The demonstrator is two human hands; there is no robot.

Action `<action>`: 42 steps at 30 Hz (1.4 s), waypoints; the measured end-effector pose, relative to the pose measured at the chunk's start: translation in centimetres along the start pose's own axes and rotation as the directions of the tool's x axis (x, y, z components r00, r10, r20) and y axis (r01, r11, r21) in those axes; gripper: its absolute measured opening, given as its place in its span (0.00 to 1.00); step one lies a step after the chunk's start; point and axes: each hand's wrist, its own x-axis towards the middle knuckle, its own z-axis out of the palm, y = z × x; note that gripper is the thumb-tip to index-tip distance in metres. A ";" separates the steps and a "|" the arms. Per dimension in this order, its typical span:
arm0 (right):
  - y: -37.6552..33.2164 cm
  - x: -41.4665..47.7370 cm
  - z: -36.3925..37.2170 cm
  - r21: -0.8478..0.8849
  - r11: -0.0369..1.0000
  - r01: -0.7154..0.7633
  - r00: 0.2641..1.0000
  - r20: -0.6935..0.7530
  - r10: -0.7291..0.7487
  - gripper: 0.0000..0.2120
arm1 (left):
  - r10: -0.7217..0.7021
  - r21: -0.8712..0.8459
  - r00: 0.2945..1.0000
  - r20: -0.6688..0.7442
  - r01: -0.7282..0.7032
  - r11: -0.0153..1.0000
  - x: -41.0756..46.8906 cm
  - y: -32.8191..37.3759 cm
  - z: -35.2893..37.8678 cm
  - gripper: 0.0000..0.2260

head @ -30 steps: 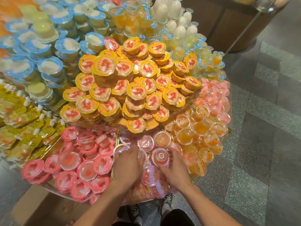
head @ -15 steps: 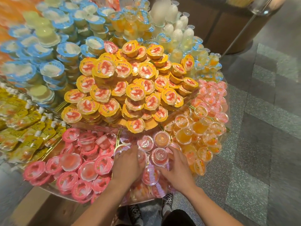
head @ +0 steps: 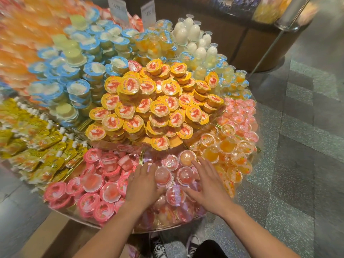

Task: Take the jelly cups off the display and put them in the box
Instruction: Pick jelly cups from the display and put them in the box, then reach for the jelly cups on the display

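Both grips are apart: the left hand and right hand lie with loose fingers on the pink jelly cups at the front of the display. Half a second ago they sat closer together; the right has since spread wider. No cup is lifted yet, so gathering seems barely begun.

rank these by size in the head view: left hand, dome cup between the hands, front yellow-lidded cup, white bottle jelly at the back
1. left hand
2. dome cup and front yellow-lidded cup, about alike
3. white bottle jelly, farther away, so its true size is unsure
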 end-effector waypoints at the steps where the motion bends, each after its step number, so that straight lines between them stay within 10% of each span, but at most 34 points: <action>1: -0.4 -0.1 -0.4 -0.003 1.000 0.014 1.000 0.002 -0.014 0.43 | -0.005 0.003 1.000 -0.011 0.005 1.000 -0.4 0.0 -0.4 0.40; 19: -4.9 -4.8 -2.1 -0.168 0.891 0.423 0.901 0.183 -0.393 0.44 | -0.276 0.016 0.934 -0.228 0.287 0.958 -16.2 0.0 -0.1 0.46; 42: -22.2 -11.8 10.4 -0.142 0.776 0.615 0.767 0.337 -0.546 0.48 | -0.496 -0.021 0.859 -0.129 0.497 0.867 -33.9 -14.2 1.9 0.40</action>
